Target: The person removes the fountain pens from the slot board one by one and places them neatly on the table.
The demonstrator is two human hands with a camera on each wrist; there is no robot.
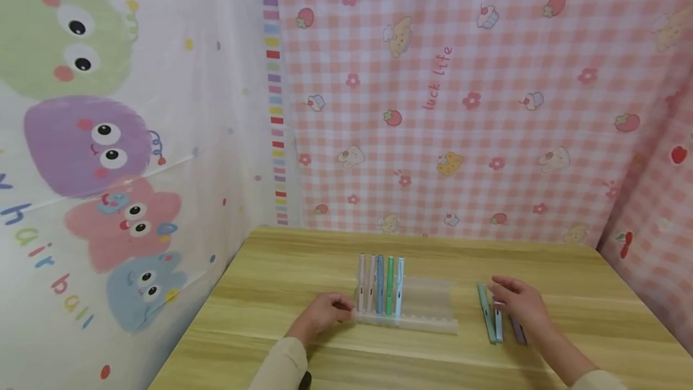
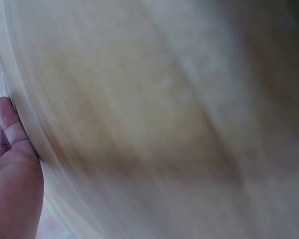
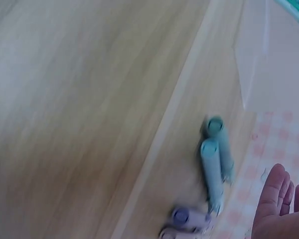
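A translucent pen rack [image 1: 430,322] with a notched front edge lies on the table. Side by side in its left part are several capped pens: two pale pinkish ones, a blue pen [image 1: 380,284], a green pen [image 1: 390,286] and a light blue pen [image 1: 400,286]. My left hand [image 1: 325,315] rests at the rack's left end, fingertips right at its edge. Over on the right, my right hand [image 1: 521,303] hovers above loose pens, holding nothing. Among these are a grey-green pen [image 3: 217,127], a light blue pen [image 3: 212,169] and a purple pen [image 3: 187,217], partly covered by the hand in the head view.
Wood-grain table [image 1: 260,294] runs back to a pink checked curtain [image 1: 465,137]. To the left hangs a white sheet [image 1: 200,107] with cartoon figures. The rack's right part [image 1: 428,297] holds no pens.
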